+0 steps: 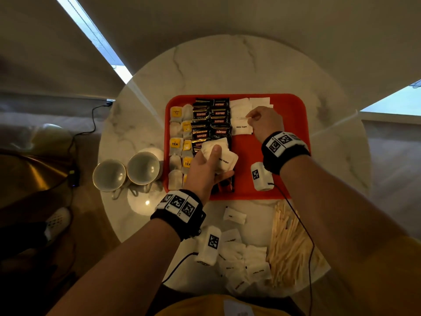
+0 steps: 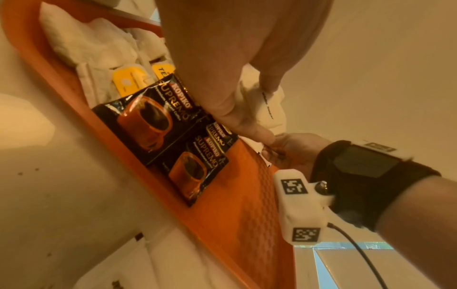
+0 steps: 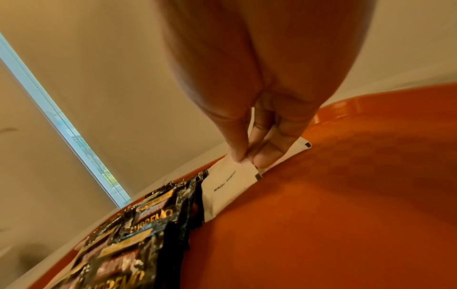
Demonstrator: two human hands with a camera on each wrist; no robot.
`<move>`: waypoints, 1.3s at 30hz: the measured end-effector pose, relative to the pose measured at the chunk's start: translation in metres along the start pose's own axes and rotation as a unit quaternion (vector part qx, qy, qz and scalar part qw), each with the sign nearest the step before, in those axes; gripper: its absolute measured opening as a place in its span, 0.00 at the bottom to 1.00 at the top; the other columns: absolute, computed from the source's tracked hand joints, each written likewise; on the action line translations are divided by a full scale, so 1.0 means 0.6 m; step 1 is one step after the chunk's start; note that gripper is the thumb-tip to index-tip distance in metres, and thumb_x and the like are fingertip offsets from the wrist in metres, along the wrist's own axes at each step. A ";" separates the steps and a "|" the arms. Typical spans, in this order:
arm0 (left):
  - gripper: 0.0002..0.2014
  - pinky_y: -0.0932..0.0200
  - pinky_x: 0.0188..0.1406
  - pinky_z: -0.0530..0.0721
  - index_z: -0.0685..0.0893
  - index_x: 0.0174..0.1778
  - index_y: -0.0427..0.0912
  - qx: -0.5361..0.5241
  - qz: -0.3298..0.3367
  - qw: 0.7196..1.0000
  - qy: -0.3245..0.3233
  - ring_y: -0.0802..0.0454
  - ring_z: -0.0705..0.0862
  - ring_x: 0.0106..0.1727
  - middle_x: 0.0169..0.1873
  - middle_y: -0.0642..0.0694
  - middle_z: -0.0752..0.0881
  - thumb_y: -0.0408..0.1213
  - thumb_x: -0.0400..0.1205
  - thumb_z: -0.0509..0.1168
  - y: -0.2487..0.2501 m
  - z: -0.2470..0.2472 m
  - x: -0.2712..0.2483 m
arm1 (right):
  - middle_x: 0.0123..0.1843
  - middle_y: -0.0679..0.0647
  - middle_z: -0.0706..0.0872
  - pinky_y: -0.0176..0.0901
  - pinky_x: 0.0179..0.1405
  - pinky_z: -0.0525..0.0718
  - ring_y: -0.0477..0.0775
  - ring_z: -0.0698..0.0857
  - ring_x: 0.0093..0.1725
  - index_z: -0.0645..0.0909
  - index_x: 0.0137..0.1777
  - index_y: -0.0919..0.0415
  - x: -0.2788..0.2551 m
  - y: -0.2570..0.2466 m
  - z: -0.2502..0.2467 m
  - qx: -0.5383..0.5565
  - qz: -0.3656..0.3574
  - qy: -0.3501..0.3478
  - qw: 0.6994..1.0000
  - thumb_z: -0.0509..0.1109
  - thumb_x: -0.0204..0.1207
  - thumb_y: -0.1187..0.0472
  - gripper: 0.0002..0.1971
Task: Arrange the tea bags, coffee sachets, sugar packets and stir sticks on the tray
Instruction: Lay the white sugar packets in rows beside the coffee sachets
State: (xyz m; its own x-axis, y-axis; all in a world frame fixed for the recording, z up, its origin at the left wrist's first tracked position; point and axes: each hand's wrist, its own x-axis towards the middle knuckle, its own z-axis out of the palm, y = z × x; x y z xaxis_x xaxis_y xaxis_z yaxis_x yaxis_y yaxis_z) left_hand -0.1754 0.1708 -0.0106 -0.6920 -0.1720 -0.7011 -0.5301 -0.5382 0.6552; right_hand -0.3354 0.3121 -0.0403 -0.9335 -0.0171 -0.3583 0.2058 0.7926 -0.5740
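Note:
A red tray (image 1: 275, 176) holds tea bags (image 1: 180, 142) at its left, black coffee sachets (image 1: 210, 119) beside them and white sugar packets (image 1: 242, 128) to their right. My left hand (image 1: 216, 160) hovers over the sachets and grips a small stack of sugar packets (image 1: 224, 159), which the left wrist view also shows (image 2: 270, 106). My right hand (image 1: 250, 117) pinches the edge of one sugar packet (image 3: 230, 181) that lies on the tray next to the coffee sachets (image 3: 138, 234). Loose sugar packets (image 1: 241, 258) and wooden stir sticks (image 1: 289, 242) lie on the table in front of the tray.
Two empty cups (image 1: 109, 175) (image 1: 143, 167) on saucers stand left of the tray on the round marble table (image 1: 227, 69). The tray's right half (image 3: 346, 215) is bare. A black cable (image 1: 300, 222) from my right wrist runs over the stir sticks.

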 end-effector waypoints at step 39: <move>0.17 0.45 0.46 0.93 0.76 0.76 0.44 -0.041 0.011 0.999 0.031 0.35 0.87 0.64 0.67 0.39 0.84 0.44 0.91 0.60 0.035 0.057 0.050 | 0.50 0.47 0.87 0.40 0.44 0.85 0.48 0.87 0.48 0.82 0.54 0.52 0.019 0.082 -0.057 0.041 0.045 0.037 0.997 0.74 0.81 0.56 0.06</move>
State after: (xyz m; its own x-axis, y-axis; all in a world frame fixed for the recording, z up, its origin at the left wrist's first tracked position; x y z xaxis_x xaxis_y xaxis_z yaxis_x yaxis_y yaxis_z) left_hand -0.2242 0.1826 -0.0081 -0.6703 -0.2333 -0.7044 -0.4713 -0.5995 0.6469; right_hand -0.3459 0.3717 -0.0473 -0.9284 0.0990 -0.3580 0.3103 0.7368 -0.6008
